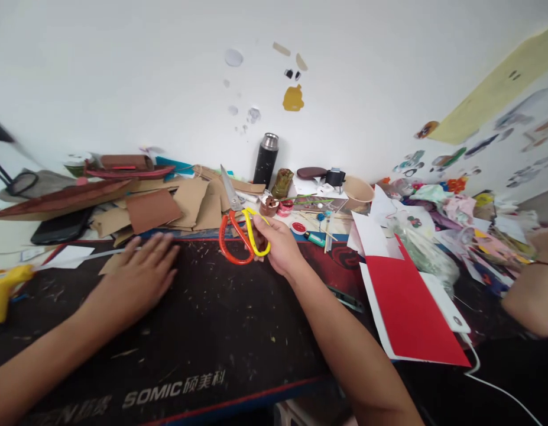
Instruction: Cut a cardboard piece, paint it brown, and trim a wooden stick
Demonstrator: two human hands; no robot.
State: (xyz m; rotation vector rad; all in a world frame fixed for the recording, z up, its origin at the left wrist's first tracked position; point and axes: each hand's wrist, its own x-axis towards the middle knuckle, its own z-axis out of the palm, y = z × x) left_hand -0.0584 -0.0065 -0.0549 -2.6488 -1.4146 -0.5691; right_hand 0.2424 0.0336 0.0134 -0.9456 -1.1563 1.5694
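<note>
Left edge of mat: yellow plastic pistol-shaped tool (5, 290), cut off by the view.
Far left corner: long brown boat-shaped piece (70, 198), pointed end leftward; white paper scrap (70, 257) nearer, by the mat's far edge.
Left hand (140, 269): palm down near the mat's far edge, fingers stretched out and slightly parted, grasping nothing. Small tan cardboard scrap (109, 265) just beside it; contact unclear.
Beyond the fingers: heap of flat tan cardboard pieces (189, 204), one reddish-brown square (152, 210) on top.
Mat: black, pale SOMIC lettering (174, 389) along the near edge, flecked with small bits.
Scissors: red-and-yellow-handled metal scissors (234, 205), raised over the mat's far edge, blades pointing away toward the wall.
Far edge, middle: black cylindrical flask with silver cap (265, 163), upright.
Right hand (278, 244): thumb and fingers closed round the yellow handle loop.
Right side: bright red rectangular sheet (411, 307) over white paper, slanting to the near edge; clear crumpled plastic bag (435, 257) beside it.
Right edge: another person's bare arm (533, 284).
</note>
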